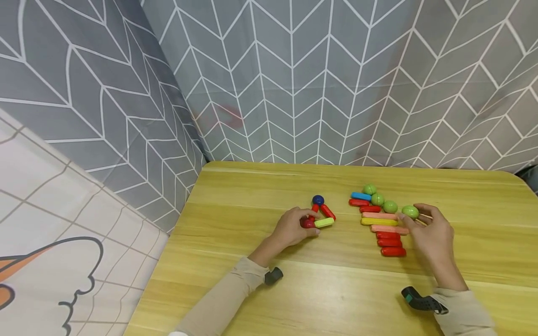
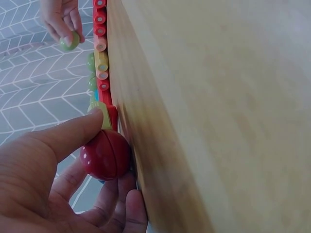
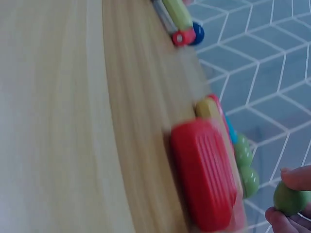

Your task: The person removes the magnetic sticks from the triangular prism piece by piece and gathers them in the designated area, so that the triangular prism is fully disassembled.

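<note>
On the left of the wooden table, my left hand [image 1: 291,227] grips a dark red ball [image 2: 106,154] between thumb and fingers. The ball meets a lime-green stick [image 1: 324,223], and the thumb tip lies near that stick's end. Two red sticks [image 1: 328,213] slant up from there to a dark blue ball [image 1: 318,200]. At the right, my right hand [image 1: 435,235] pinches a green ball [image 1: 410,212] beside a column of sticks. That column has red sticks [image 1: 393,252], salmon sticks [image 1: 389,229], a yellow stick [image 1: 379,221] and a blue stick [image 1: 361,196].
Several green balls [image 1: 390,206] run diagonally along the column's upper right side. A grey patterned curtain [image 1: 311,84] hangs behind the table [image 1: 336,289]. White tiled wall [image 1: 126,261] borders the left side. Each wrist wears a dark strap device [image 1: 422,301].
</note>
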Action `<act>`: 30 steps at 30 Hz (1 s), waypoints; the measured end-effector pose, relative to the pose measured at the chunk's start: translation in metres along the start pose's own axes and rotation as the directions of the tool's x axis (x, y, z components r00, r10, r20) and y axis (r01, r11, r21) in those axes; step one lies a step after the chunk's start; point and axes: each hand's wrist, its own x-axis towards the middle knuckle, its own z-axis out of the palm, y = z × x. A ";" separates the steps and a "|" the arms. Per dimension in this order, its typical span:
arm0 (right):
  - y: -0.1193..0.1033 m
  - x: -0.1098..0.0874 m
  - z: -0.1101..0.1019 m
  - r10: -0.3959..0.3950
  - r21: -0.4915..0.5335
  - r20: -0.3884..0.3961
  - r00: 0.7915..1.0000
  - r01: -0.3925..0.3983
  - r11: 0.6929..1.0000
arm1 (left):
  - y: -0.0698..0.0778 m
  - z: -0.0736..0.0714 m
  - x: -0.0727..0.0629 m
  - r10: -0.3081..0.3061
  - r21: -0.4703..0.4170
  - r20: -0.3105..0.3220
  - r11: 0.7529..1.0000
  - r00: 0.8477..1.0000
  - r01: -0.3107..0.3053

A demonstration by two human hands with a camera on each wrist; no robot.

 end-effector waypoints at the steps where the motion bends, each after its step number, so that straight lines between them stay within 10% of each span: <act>1: 0.003 0.002 -0.002 0.004 -0.003 0.006 1.000 -0.004 1.000 | 0.000 0.000 0.000 0.001 -0.002 -0.001 1.000 1.000 -0.001; 30: 0.033 0.017 0.002 -0.058 -0.128 0.052 0.997 0.065 0.990 | 0.001 0.000 -0.001 -0.009 -0.016 -0.007 1.000 1.000 0.009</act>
